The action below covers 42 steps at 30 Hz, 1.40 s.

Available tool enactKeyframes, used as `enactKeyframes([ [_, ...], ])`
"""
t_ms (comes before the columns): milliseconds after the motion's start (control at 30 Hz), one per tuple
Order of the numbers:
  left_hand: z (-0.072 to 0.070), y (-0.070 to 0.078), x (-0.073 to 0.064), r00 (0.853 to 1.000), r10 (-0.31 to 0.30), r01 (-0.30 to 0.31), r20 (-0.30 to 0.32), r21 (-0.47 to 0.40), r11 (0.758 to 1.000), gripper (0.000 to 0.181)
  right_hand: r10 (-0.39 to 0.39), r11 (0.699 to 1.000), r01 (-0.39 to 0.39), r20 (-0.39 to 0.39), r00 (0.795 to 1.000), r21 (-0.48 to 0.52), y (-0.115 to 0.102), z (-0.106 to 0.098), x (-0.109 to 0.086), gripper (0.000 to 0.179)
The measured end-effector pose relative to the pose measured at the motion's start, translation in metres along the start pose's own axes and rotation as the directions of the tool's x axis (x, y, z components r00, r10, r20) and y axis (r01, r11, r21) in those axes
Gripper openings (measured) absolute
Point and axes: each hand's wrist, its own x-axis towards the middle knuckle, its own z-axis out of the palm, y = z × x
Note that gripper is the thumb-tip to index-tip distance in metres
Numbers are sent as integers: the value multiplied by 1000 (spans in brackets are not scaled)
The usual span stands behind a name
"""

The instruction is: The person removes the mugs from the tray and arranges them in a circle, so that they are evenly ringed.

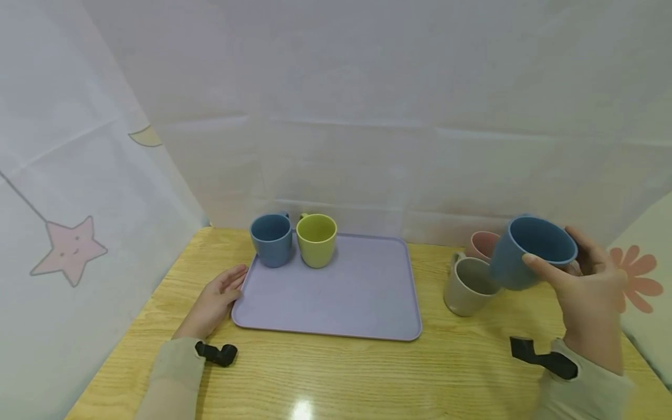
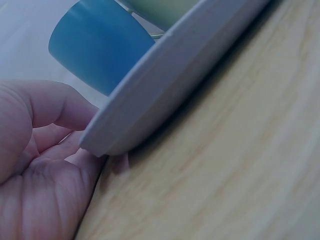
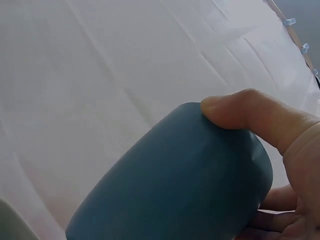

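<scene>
My right hand (image 1: 593, 286) grips a blue mug (image 1: 517, 256), tilted and raised above the table, with the thumb on its near side. In the right wrist view, the blue mug (image 3: 175, 175) hides part of the fingers. Just left of it stand a grey-beige mug (image 1: 467, 291) and a pink mug (image 1: 480, 245), partly covered. At the left edge of a lilac tray (image 1: 336, 303), my left hand (image 1: 215, 300) holds the rim, some fingertips reaching beneath it. Another blue mug (image 1: 272, 245) and a yellow-green mug (image 1: 317, 245) stand upright at the tray's back left.
The wooden table (image 1: 325, 373) carries everything. A pale cloth (image 1: 336, 116) hangs behind it, with printed sides bearing a pink star (image 1: 70, 251) at left and a flower (image 1: 635, 277) at right. Black straps (image 1: 217, 353) sit on both wrists.
</scene>
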Motion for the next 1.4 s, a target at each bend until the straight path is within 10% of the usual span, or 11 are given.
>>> enactKeyframes([
  [167,0,-1,0,1000,1,-1,6,0,1000,64,40,990,-54,-111,993,-128,3,-12,5,85],
  [400,-1,-2,-2,1000,5,-5,3,1,1000,64,101,901,-167,-182,978,-401,16,-26,19,89],
  [1000,0,-1,-3,1000,-6,6,9,6,1000,64,154,774,-265,-236,960,-575,53,-59,42,98],
  [1400,-2,-4,-4,1000,-4,4,6,23,1000,64,170,783,-296,-269,948,-547,69,-72,46,90],
])
